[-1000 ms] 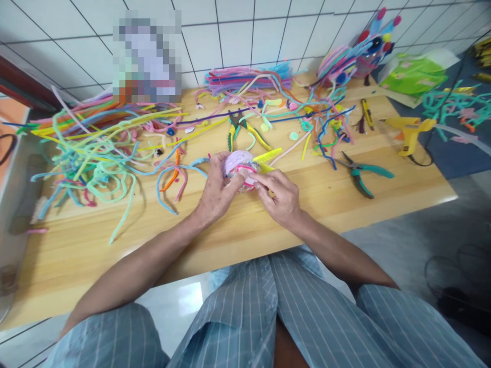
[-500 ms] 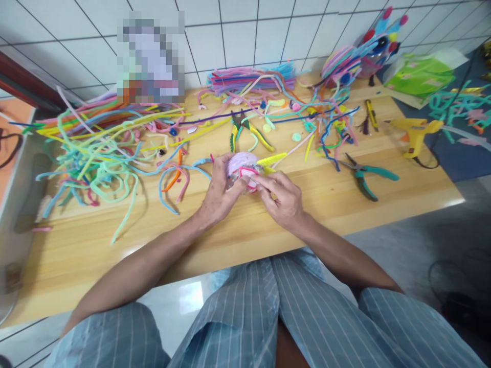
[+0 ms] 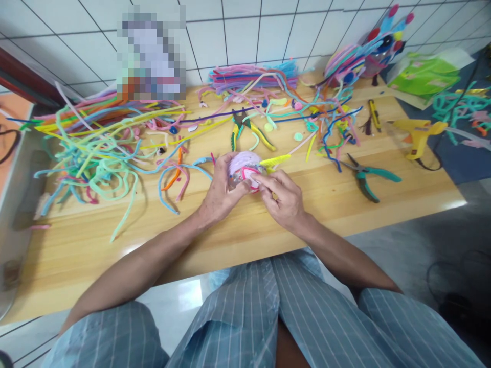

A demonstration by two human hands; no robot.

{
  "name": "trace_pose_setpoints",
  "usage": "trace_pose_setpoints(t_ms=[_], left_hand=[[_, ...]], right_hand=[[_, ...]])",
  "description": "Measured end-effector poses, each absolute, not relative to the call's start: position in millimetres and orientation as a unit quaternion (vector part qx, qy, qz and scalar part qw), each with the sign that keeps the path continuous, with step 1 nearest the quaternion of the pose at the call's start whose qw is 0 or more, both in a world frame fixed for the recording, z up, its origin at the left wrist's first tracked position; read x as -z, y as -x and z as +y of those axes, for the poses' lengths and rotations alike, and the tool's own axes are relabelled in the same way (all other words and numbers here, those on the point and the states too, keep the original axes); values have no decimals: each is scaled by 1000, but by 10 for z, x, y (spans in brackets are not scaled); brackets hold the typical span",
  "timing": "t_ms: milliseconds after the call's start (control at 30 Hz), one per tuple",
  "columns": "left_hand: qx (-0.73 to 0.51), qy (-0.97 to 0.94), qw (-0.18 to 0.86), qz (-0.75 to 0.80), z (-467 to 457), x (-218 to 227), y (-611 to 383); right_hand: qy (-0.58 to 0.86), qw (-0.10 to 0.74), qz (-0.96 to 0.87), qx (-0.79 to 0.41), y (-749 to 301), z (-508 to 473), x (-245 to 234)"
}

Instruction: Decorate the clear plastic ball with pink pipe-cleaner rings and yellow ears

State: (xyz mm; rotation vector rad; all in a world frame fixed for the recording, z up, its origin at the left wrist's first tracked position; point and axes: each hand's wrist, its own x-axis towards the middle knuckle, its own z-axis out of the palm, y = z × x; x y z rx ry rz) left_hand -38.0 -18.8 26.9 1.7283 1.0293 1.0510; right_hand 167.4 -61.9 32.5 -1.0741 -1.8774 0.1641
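Observation:
Between my hands, just above the wooden table, is a small rounded craft piece [image 3: 242, 162] with a lilac fuzzy top, a pink-edged pale patch and yellow fuzzy strips at its right side. My left hand [image 3: 223, 188] wraps round its left side, thumb on the front. With fingers bent together, my right hand [image 3: 283, 198] presses at the pink-edged patch from the right. Whether a small part is pinched in the right fingertips is hidden. Behind the piece lie yellow-and-green pliers [image 3: 251, 130], handles spread.
Teal-handled pliers [image 3: 370, 179], a yellow glue gun [image 3: 418, 135] and a yellow utility knife [image 3: 374, 115] lie to the right. Tangled pipe cleaners [image 3: 103, 174] cover the left. A pipe-cleaner bundle [image 3: 249, 79] and a green package [image 3: 424, 74] sit at the back.
Both hands stay on the craft piece, with only slight finger and thumb shifts on its pink-edged patch. The whole view has shifted a little.

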Motion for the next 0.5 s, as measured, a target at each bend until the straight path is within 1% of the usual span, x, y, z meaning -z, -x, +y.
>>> trace_pose_setpoints(t_ms=[133,267,500], left_hand=[[-427,-691,416,409,-194,-259,374],[-429,-694,412,406,-200,-264,368],[-422,-691,417,413,-212,-315,368]], right_hand=[[430,476,-765,-60,-1670,-621,-321],[443,458,-767,-78,-1673,-627,-335],[434,453,-775,-78,-1687,-638,-353]])
